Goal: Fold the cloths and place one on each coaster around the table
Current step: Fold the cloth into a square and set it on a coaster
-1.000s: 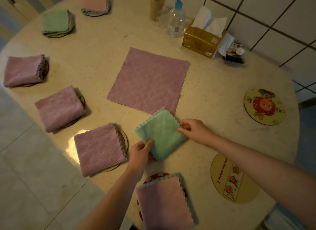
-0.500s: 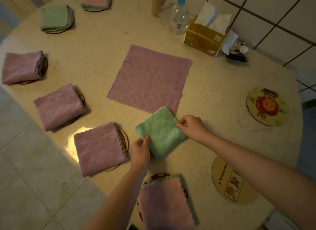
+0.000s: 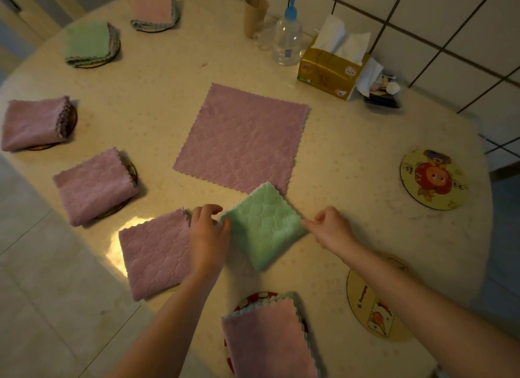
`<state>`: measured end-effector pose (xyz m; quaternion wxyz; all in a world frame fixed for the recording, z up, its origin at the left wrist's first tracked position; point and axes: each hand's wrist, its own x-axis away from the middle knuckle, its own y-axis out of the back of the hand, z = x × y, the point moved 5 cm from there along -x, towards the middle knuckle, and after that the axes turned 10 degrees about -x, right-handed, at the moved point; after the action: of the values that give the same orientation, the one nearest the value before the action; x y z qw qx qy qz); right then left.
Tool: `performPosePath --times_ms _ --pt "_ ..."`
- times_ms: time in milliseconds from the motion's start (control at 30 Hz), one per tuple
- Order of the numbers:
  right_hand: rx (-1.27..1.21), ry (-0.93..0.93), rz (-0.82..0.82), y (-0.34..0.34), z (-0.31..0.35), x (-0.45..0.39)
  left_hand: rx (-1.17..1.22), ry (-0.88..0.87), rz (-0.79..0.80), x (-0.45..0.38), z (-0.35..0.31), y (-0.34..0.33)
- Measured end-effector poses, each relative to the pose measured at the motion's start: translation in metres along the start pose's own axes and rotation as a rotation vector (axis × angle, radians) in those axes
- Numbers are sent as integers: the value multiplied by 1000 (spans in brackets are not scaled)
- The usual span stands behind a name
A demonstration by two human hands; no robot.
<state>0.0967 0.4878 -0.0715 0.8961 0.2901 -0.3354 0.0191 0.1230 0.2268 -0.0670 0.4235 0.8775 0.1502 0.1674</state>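
Hands have shifted since a second ago: the left hand, which then gripped the near left edge of the folded green cloth from below, now sits at the cloth's left corner, thumb and fingers curled and pinching that corner, its wrist lying over the right edge of the nearest lilac folded cloth. The right hand keeps its place at the cloth's right corner, fingers curled in a pinch on it. The green cloth lies flat on the counter, near the middle, turned like a diamond, its far corner overlapping the near corner of the spread-out lilac cloth; it looks a little farther right and more squared than before. It rests on no coaster. Two bare coasters lie to the right: the far coaster, with a round red cartoon face and small marks I cannot read, and the near coaster, partly hidden by the right forearm, with a line of small writing too blurred to read. Folded cloths sit on coasters round the left side and the near edge, one of them a green folded cloth at the far left. At the far edge stands a yellow tissue box with a small round logo and a green mark, the print illegible, beside a clear pump bottle whose small blue label cannot be read, and a brown cup.
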Motion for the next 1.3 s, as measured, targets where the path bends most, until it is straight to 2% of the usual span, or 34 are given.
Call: performPosePath --times_ms 100,167,267,433,633,833,933,1067,1200,1300 --pt "-310 -275 179 -10 -20 22 -155 -56 176 -12 -2 -17" --pt "-489 -428 277 -23 -26 32 -256 -82 221 -19 -6 -22" --pt "-694 -495 286 -41 -23 31 -339 -68 254 -30 -12 -23" --pt "-760 -471 170 -59 -8 20 -303 66 434 -41 -15 -25" --pt "-819 -415 107 -60 -1 15 -148 172 484 -44 -17 -22" --pt "-888 -293 72 -31 2 21 402 430 572 -21 -23 -26" --pt "-894 -172 -2 1 -2 28 542 388 634 -1 -48 -28" --pt "-857 -48 -104 56 -30 44 617 299 714 39 -88 -43" --pt "-768 -17 -187 100 -73 64 673 261 762 87 -118 -68" --pt "-744 -70 -218 122 -115 78 625 218 756 124 -129 -92"
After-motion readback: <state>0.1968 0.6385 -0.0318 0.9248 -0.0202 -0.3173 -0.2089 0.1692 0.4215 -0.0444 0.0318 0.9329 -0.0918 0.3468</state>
